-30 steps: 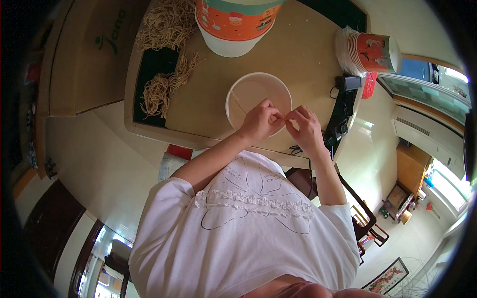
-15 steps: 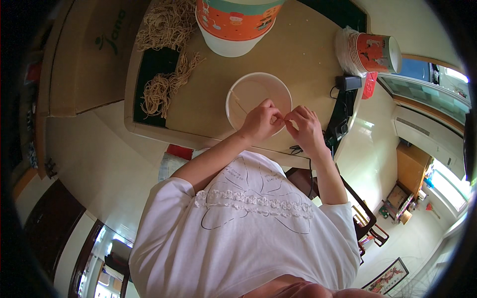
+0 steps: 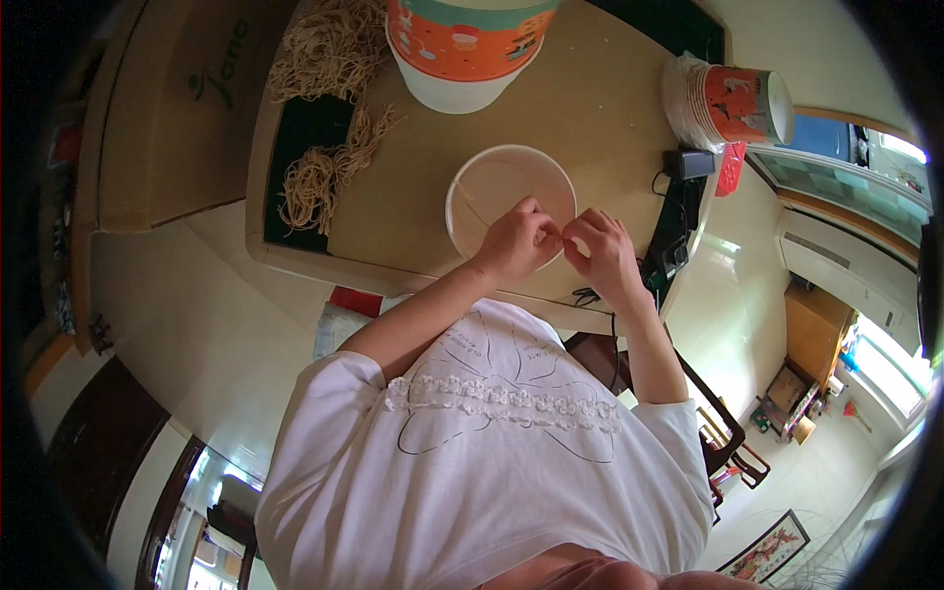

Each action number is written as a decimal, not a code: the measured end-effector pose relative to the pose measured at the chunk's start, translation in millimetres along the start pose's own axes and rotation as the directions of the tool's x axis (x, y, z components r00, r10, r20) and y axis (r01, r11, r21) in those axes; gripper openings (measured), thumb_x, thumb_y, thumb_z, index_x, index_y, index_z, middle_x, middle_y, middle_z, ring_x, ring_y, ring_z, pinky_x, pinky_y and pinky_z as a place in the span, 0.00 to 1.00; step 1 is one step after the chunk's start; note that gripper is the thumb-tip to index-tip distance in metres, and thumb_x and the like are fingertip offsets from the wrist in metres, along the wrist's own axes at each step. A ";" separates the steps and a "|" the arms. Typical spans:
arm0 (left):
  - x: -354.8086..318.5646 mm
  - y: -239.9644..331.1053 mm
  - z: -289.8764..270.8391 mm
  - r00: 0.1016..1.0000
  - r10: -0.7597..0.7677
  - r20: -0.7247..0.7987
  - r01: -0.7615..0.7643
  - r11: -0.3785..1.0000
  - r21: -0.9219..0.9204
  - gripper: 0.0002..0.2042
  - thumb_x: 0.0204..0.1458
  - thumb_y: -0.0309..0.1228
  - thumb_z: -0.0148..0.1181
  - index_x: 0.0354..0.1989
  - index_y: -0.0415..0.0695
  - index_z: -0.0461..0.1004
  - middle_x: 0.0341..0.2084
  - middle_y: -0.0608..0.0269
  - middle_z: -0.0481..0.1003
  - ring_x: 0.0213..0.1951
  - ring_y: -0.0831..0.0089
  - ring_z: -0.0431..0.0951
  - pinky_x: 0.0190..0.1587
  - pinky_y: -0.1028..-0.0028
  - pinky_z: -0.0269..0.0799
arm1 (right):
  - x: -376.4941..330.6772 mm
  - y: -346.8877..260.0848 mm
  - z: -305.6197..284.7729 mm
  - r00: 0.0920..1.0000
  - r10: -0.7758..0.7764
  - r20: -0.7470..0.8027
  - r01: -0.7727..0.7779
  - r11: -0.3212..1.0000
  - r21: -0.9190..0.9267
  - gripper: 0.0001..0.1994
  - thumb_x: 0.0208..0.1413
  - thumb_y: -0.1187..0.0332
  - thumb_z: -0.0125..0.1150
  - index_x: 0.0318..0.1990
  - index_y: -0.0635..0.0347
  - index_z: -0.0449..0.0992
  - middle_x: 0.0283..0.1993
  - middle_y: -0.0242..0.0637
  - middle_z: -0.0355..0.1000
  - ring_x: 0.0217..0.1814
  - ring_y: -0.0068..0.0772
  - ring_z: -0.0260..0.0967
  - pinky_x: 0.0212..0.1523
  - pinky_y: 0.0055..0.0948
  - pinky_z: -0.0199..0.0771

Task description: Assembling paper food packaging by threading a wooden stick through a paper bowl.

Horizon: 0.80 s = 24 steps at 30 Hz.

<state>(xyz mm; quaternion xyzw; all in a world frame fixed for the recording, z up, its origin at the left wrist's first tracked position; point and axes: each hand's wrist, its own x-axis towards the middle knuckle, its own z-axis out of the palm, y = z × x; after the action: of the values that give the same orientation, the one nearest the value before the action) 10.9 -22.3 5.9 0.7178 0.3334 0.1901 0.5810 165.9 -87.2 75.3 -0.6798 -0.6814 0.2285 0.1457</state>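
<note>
1. The tabletop (image 3: pixel 600 108) is a tan wooden surface with a dark edge strip on the person's left and right sides
2. A big cardboard box (image 3: pixel 167 118) stands just beside the tabletop on the person's left
3. A large round tub (image 3: pixel 467 49) with an orange and teal band and a white base sits at the far edge of the tabletop, beyond the bowl
4. A stack of paper cups (image 3: pixel 733 103) with red printed sides lies tipped on its side at the far right corner, well apart from the hands
5. The white paper bowl (image 3: pixel 492 192) stands upright near the front edge of the tabletop, open side up; a thin strand lies across its inside
6. Tangled bundles of pale tan string (image 3: pixel 324 167) lie on the tabletop's left part, spilling over the dark strip, apart from the bowl
7. The left hand (image 3: pixel 518 241) rests over the near rim of the bowl, its fingers curled in and the tips pinched together; what they pinch is too small to make out
8. The right hand (image 3: pixel 605 251) sits just beside the bowl's near right rim, fingers bent and pinched, its fingertips touching those of the left hand
9. A small black plug block (image 3: pixel 688 162) with its cable lies near the right edge
</note>
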 end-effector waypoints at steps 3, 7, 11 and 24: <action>-0.9 -4.4 1.0 1.000 -0.012 -0.008 0.012 1.000 0.005 0.07 0.44 0.32 0.65 0.27 0.41 0.77 0.30 0.58 0.71 0.28 0.66 0.74 0.30 0.70 0.70 | -0.4 0.5 -0.1 1.000 0.004 -0.017 -0.004 1.000 0.024 0.06 0.42 0.77 0.63 0.30 0.57 0.74 0.33 0.36 0.70 0.39 0.41 0.69 0.41 0.36 0.67; -1.9 -3.1 -0.4 1.000 0.005 -0.007 -0.005 1.000 0.014 0.07 0.45 0.32 0.65 0.27 0.42 0.77 0.29 0.58 0.71 0.28 0.66 0.74 0.30 0.70 0.70 | -1.1 -0.4 0.0 1.000 -0.005 -0.028 0.006 1.000 0.024 0.06 0.43 0.76 0.63 0.31 0.58 0.74 0.33 0.37 0.71 0.39 0.42 0.69 0.41 0.36 0.67; -2.1 -2.4 -0.1 0.998 0.053 -0.040 -0.051 0.998 0.032 0.07 0.44 0.32 0.65 0.28 0.42 0.77 0.29 0.58 0.71 0.28 0.64 0.74 0.30 0.70 0.70 | -0.6 -1.6 0.2 0.999 -0.006 -0.034 0.007 1.000 0.021 0.06 0.44 0.76 0.63 0.30 0.58 0.74 0.33 0.36 0.71 0.39 0.41 0.69 0.41 0.36 0.67; -2.7 0.7 -0.2 0.999 0.032 -0.019 -0.032 0.999 -0.001 0.07 0.46 0.30 0.63 0.29 0.41 0.77 0.30 0.58 0.71 0.30 0.65 0.74 0.31 0.70 0.69 | 0.6 -0.3 0.7 1.000 -0.027 -0.014 0.027 0.999 0.023 0.06 0.42 0.77 0.63 0.29 0.58 0.73 0.32 0.35 0.70 0.38 0.40 0.69 0.40 0.35 0.66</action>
<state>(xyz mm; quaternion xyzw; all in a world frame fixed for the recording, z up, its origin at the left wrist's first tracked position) 9.0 -24.2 6.9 0.7208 0.3273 0.2062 0.5751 165.2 -86.7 74.8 -0.6703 -0.6868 0.2300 0.1614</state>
